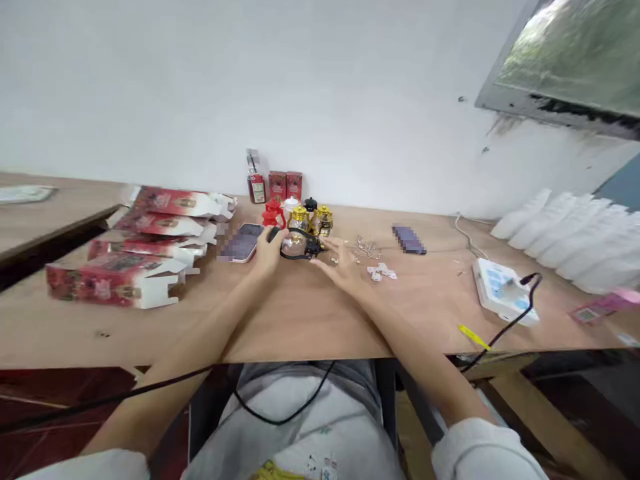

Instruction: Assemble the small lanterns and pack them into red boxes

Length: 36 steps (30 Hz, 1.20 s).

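Observation:
A small black lantern (295, 245) with a clear globe lies on its side over the table. My left hand (269, 250) is closed around its black end at the left. At the lantern's other end, my right hand (343, 263) has its fingers spread, the tips close to the black top; whether they touch it I cannot tell. Just behind stand several more small lanterns: a gold one (299, 215), another gold one (324, 220), red ones (273, 215), and partly hidden white and black ones. A phone (245, 241) lies beside my left hand.
Flattened red-and-white boxes (165, 223) are stacked at left. Red boxes (285, 185) and a bottle (257, 183) stand by the wall. To the right lie small wire pieces (367, 247), white bits (381, 271), another phone (409, 239), a white device (504, 290), a yellow tool (473, 337) and white sleeves (570, 237).

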### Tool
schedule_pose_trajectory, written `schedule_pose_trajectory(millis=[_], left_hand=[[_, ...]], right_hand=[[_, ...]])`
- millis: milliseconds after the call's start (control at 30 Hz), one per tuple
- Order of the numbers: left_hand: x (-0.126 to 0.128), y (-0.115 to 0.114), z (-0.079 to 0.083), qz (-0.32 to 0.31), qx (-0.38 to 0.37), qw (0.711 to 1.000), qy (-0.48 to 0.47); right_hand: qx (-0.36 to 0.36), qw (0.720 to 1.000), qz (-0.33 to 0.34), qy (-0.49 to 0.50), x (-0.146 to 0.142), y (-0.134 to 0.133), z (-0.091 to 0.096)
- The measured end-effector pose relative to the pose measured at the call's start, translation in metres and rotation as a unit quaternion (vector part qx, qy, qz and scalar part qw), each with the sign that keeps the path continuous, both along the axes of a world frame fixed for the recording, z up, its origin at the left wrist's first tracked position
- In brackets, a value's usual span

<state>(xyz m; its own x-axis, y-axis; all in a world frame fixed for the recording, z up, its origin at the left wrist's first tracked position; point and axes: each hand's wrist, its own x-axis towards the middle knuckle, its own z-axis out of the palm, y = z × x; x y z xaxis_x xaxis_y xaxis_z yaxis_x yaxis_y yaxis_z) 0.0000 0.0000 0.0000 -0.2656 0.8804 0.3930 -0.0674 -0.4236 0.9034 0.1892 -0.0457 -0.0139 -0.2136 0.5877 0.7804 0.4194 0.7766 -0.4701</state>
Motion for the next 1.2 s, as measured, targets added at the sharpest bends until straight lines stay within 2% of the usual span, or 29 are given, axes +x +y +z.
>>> schedule_pose_trajectory(millis=[167,467,667,833,1200], left_hand=[[-0.002,-0.001,0.003,0.002,0.001,1.0,0.013],[0.0,-0.005,0.007,-0.056,-0.081,0.991,-0.087],[0.0,-0.01,0.012,-0.036,-0.068,0.995,-0.057],[-0.001,-0.01,0.011,-0.054,-0.069,0.995,-0.039],[0.001,-0.011,0.011,-0.073,-0.095,0.988,-0.093]], right_hand=[[-0.014,1.0,0.004,0.0,-0.001,0.0,0.001],[0.0,1.0,0.024,0.015,-0.004,0.001,0.001],[0.032,0.999,0.011,0.006,-0.001,0.004,-0.001],[0.038,0.999,0.026,0.003,0.0,0.002,0.001],[-0.01,0.999,0.035,0.015,-0.003,-0.004,0.006]])
